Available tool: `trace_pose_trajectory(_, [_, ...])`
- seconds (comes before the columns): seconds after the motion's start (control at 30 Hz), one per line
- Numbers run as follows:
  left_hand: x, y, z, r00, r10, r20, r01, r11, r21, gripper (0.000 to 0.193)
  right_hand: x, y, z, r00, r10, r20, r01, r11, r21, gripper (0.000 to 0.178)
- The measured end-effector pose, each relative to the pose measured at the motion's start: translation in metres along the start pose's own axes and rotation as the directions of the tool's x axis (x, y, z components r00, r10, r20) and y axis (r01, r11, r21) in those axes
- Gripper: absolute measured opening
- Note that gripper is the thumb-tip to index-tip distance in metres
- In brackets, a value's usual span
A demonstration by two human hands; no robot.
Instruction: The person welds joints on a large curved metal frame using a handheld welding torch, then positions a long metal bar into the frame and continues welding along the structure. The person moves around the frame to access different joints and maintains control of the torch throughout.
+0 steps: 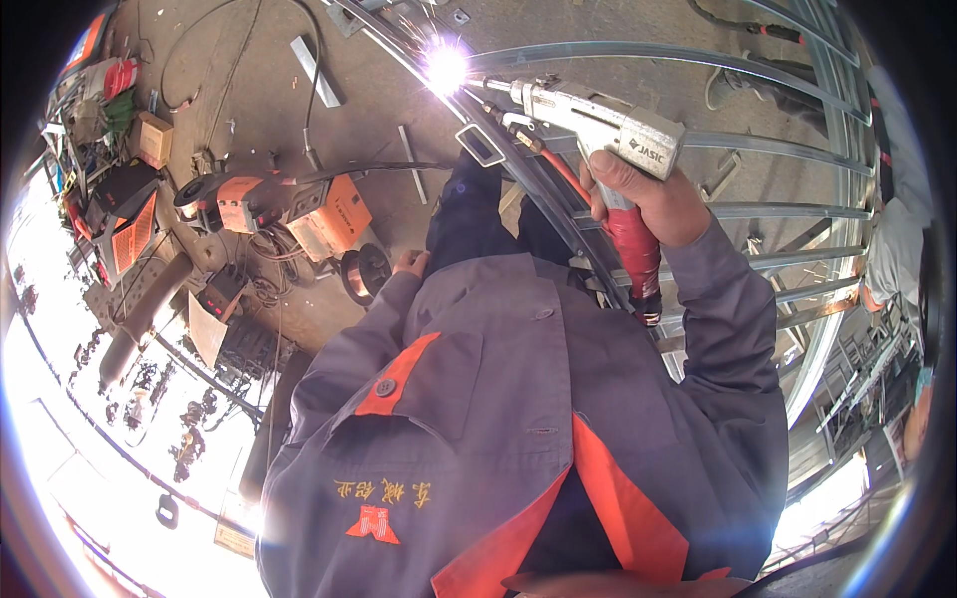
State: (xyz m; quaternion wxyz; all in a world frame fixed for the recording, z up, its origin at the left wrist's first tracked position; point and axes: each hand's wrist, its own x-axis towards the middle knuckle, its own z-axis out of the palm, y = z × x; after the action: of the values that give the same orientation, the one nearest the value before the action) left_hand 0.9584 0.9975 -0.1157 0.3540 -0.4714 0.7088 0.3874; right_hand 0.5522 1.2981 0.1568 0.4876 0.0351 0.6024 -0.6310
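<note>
My right hand [638, 194] is closed around the red grip of a silver pistol-shaped welding gun [583, 110]. The gun's nozzle points left, and a blinding white-violet arc [446, 70] with sparks burns at its tip. This glare hides the exact spot of contact on the metal frame [533, 179], whose long side bar runs diagonally past my legs. Below the arc, a short rectangular tube end [480, 146] sits against that bar. Down by my dark trouser leg rests my left hand [411, 262]. It is small in view, and how its fingers lie is unclear.
Curved metal bars [788, 211] stretch rightward from the frame. Left of me stand an orange machine [334, 214], a wire spool [366, 274] and cables. Loose metal strips [317, 72] lie on the concrete floor [249, 90]. Another person's shoe [720, 88] shows beyond the bars.
</note>
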Motion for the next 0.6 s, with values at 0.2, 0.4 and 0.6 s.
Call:
trace_pose_trajectory(0.2, [0.004, 0.000, -0.001, 1.000, 0.001, 0.024, 0.000, 1.000, -0.024, 0.050, -0.005, 0.000, 0.001, 1.000, -0.021, 0.002, 0.021, 1.000, -0.002, 0.026])
trace_pose_trajectory(0.4, [0.010, -0.003, -0.004, 0.997, 0.068, 0.034, -0.068, 0.998, -0.006, 0.045, -0.023, -0.018, 0.008, 0.996, 0.017, -0.088, -0.019, 1.000, -0.021, 0.039])
trace_pose_trajectory(0.6, [0.018, -0.002, -0.011, 0.998, 0.065, 0.024, -0.063, 0.997, -0.045, 0.047, 0.000, -0.062, 0.018, 0.990, -0.095, -0.101, 0.094, 0.995, -0.017, 0.041])
